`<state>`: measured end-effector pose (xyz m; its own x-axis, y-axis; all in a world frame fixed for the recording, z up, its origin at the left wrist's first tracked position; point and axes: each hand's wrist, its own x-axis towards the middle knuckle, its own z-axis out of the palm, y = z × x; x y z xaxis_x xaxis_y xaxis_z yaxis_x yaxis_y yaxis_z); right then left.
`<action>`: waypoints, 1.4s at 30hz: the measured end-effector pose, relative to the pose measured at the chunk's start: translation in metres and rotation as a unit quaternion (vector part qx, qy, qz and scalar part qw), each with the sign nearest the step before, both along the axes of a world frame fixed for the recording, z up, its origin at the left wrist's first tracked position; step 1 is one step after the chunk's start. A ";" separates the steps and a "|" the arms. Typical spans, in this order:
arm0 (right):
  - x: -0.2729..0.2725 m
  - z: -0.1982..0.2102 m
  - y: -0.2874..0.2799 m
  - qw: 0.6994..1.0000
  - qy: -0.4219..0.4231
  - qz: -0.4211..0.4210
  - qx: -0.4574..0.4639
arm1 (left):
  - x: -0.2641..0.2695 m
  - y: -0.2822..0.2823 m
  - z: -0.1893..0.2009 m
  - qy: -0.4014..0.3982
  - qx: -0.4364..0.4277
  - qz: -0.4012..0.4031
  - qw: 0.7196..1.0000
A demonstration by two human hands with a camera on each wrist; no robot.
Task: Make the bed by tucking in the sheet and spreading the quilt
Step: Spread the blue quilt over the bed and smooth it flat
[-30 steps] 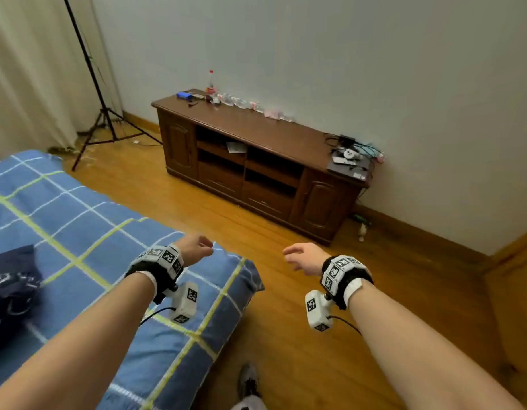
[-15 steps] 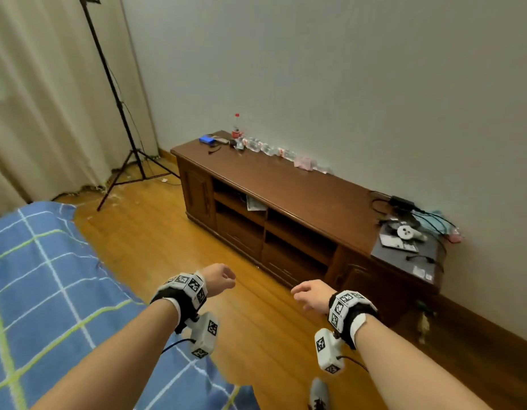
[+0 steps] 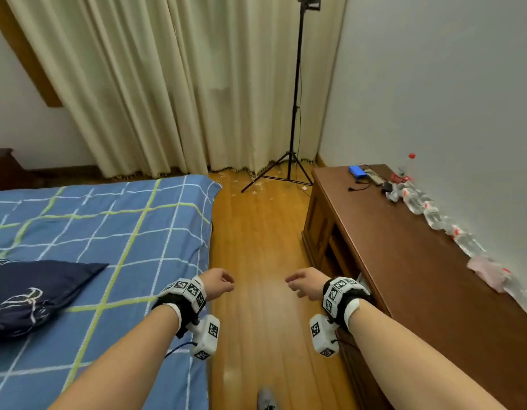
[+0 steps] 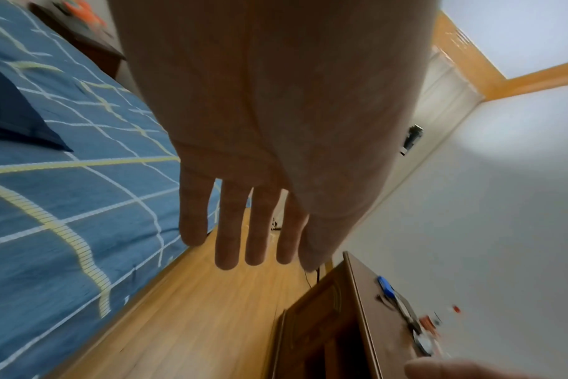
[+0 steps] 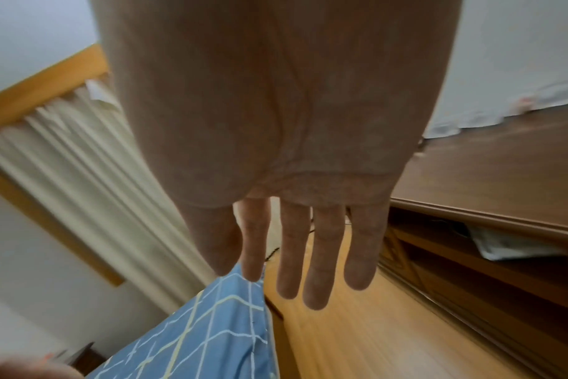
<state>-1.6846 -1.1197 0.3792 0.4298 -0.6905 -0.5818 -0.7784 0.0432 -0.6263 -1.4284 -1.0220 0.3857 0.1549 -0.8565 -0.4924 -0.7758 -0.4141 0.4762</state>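
Observation:
A blue checked sheet (image 3: pixel 114 232) with white and green lines covers the bed on the left; it also shows in the left wrist view (image 4: pixel 65 205) and the right wrist view (image 5: pixel 204 333). A dark navy folded quilt (image 3: pixel 31 294) lies on the bed at the left edge. My left hand (image 3: pixel 219 282) hangs over the bed's right edge, holding nothing, fingers (image 4: pixel 231 230) relaxed. My right hand (image 3: pixel 303 284) is over the wooden floor, empty, with its fingers (image 5: pixel 321 256) hanging loosely.
A dark wooden cabinet (image 3: pixel 419 276) runs along the right wall with a blue box (image 3: pixel 357 170), cables and plastic bottles (image 3: pixel 419 202) on top. A black tripod (image 3: pixel 291 143) stands before the cream curtains (image 3: pixel 167 84). A strip of wooden floor (image 3: pixel 256 261) separates bed and cabinet.
My view has swung left, from the cabinet and wall to the curtains and along the bed's side. Both hands stay raised and empty, now between bed and cabinet.

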 end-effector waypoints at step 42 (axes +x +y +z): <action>0.811 -0.028 -1.088 0.861 0.088 0.486 -0.120 | 0.671 -0.920 -0.074 0.008 0.015 0.391 0.920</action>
<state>-0.8732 -2.2081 0.3508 0.7923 -0.1644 -0.5876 -0.4577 -0.7970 -0.3941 -0.7571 -1.9419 0.3114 0.7108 -0.4731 -0.5206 -0.2293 -0.8554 0.4644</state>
